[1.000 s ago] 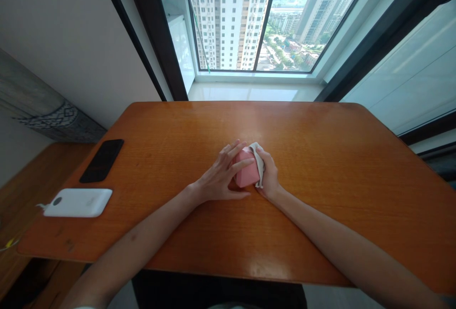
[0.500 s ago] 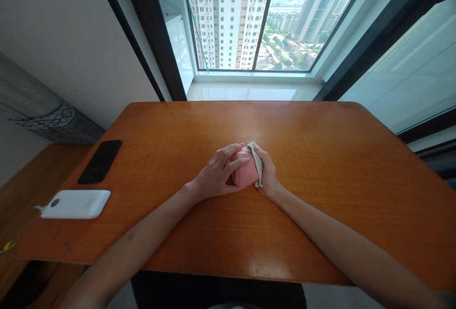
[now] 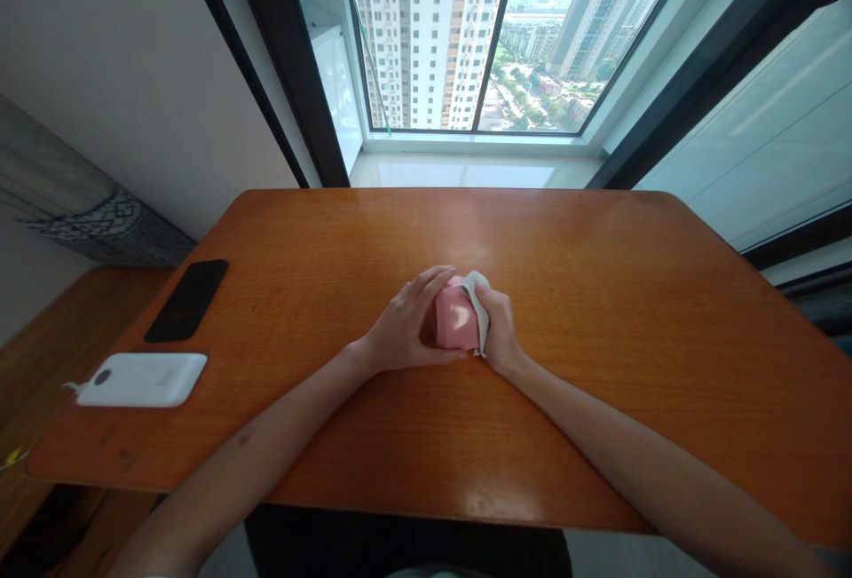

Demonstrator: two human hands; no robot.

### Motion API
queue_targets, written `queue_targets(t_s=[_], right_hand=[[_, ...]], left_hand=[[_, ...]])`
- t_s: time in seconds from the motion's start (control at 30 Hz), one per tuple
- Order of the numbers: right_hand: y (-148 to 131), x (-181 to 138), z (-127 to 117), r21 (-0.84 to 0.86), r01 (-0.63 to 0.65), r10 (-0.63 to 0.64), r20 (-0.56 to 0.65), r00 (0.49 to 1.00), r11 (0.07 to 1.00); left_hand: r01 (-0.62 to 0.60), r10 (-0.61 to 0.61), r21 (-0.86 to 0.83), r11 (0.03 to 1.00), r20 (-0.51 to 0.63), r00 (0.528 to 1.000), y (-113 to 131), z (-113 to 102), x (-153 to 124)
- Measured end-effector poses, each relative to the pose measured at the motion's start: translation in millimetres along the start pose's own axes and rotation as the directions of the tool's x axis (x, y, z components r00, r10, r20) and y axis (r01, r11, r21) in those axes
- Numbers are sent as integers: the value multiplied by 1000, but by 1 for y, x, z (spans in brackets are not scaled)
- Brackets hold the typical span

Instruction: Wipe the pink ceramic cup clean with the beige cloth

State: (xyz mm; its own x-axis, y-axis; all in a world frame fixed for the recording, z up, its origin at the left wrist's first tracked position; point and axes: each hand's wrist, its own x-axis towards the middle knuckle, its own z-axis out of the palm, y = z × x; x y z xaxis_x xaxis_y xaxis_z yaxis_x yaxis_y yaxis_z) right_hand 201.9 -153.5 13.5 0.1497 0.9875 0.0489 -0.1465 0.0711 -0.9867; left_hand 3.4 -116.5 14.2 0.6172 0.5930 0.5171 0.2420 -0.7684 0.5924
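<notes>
A small pink box-like object with rounded edges is held between my hands over the middle of the table. My left hand grips it from the left, thumb along the near side and fingers around the far side. A light grey cloth is bunched in my right hand, which presses it against the object's right side. The exact kind of the pink object cannot be made out, and its underside is hidden.
The brown wooden table spreads out around my hands. At its left lie a black phone and a white power bank with a cable at its end. A window stands beyond the far edge.
My left index finger has lifted off the pink object's top, so more of that face shows. The right hand and cloth have shifted slightly along its right side.
</notes>
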Motion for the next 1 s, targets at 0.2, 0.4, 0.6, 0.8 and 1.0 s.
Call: queue_targets(t_s=[0.2,0.4,0.6,0.8,1.0], right_hand=[[-4,-6,1,-117,89,-83,51,995,989],[-8,-12,2,-208,179,-151,144,978,962],[-8,-12,3,-206,174,-144,151,978,963],[-12,-12,5,-176,176,-146,169,975,969],[-5,-10,2,-147,130,-112,123,986,981]], left_hand=[[276,-266,-277,921,74,961,3,-3,3],[299,-282,-450,842,105,953,2,-4,6],[319,-322,-444,837,73,944,2,1,5],[20,-75,-333,943,-154,985,-7,1,-2],[-346,357,172,922,-32,934,-16,-12,-1]])
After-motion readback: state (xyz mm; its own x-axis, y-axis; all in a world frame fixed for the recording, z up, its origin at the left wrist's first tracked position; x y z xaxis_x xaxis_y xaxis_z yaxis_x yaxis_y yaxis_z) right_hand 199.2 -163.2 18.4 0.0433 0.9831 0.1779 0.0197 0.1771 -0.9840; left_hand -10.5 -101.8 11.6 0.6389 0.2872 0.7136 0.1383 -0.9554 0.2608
